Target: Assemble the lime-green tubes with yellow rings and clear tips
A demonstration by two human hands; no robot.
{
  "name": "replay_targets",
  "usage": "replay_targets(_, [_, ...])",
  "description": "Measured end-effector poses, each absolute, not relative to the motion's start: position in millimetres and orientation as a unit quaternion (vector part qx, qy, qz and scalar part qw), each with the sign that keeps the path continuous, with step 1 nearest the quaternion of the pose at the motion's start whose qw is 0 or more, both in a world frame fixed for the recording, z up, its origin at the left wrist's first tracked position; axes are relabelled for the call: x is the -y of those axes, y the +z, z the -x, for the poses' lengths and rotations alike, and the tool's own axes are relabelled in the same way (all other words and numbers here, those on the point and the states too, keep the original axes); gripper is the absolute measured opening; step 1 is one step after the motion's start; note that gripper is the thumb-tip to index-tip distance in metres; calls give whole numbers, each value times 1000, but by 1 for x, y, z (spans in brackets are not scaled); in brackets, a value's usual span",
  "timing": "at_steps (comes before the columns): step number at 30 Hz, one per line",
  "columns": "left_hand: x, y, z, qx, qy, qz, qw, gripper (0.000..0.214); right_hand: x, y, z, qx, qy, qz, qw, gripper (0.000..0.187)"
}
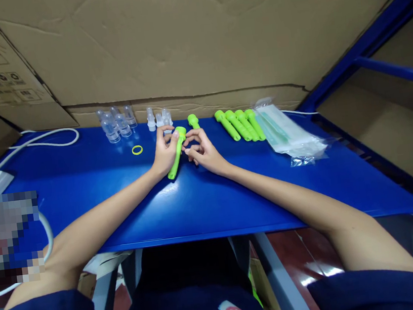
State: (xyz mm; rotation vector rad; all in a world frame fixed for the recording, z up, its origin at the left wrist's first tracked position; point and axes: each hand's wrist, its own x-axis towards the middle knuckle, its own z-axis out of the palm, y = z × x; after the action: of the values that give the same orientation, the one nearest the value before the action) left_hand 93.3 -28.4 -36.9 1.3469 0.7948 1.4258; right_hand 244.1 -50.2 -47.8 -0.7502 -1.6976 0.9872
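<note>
Green piece in hand: a lime-green stick with a wide head [176,156], tilted over the middle of the blue table [161,215], head at the far end
Left hand: curled snugly round [165,153] that stick near its head, thumb laid along it
Right hand: fingers half bent [206,154], tips at the right side of the head; I can't tell whether they pinch anything small
Step in hand: seemingly close fingerwork at the head, the left steadying
Next move: I'd judge it calls for a firm left hold and light, exact right fingertips
Far side, left to right: clear cups [109,128], small clear nozzles [150,119], a lone green stick [194,121]
Near the clear cups: a yellow ring [137,150], lying flat
Far right: four green sticks [239,125] side by side, a plastic packet [297,134] just beside them
</note>
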Motion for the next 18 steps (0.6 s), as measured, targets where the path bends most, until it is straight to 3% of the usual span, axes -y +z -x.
replay_targets(9, [29,-22,-96,-347,549,-544,531,28,53,-46,-243,724,337,345,493,37])
replay_targets(18, [30,-17,-94,-373,509,-501,592,47,56,-44,-241,742,313,350,479,40])
